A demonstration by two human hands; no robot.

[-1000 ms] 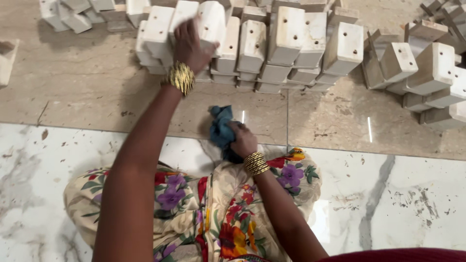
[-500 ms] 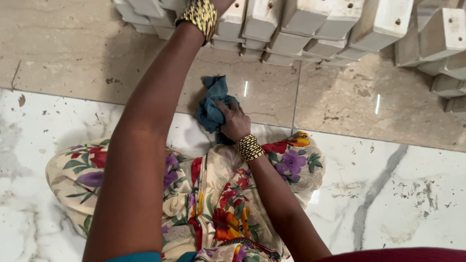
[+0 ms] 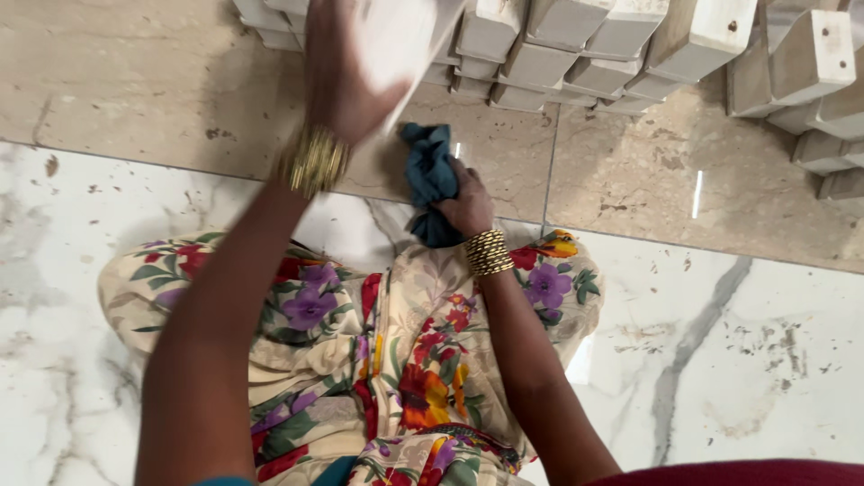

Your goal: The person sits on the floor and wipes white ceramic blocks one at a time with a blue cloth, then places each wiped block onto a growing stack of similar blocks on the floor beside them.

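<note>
The blocks (image 3: pixel 576 45) are lying stacked along the far edge, more blocks (image 3: pixel 810 81) sitting at the far right. The left hand (image 3: pixel 346 76) is holding a block (image 3: pixel 400 40) just near of the stack. The right hand (image 3: pixel 468 202) is gripping a cloth (image 3: pixel 430 175) on the floor (image 3: pixel 720 297), right of the left hand, the lap (image 3: pixel 360 342) lying nearest.

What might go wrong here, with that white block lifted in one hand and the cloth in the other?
The left hand holds a white block, blurred, above the floor; a loose grip might let it drop onto the tiles or the lap. It passes close to the stacked blocks, so a knock may topple some. The right hand clutches the blue cloth.
</note>
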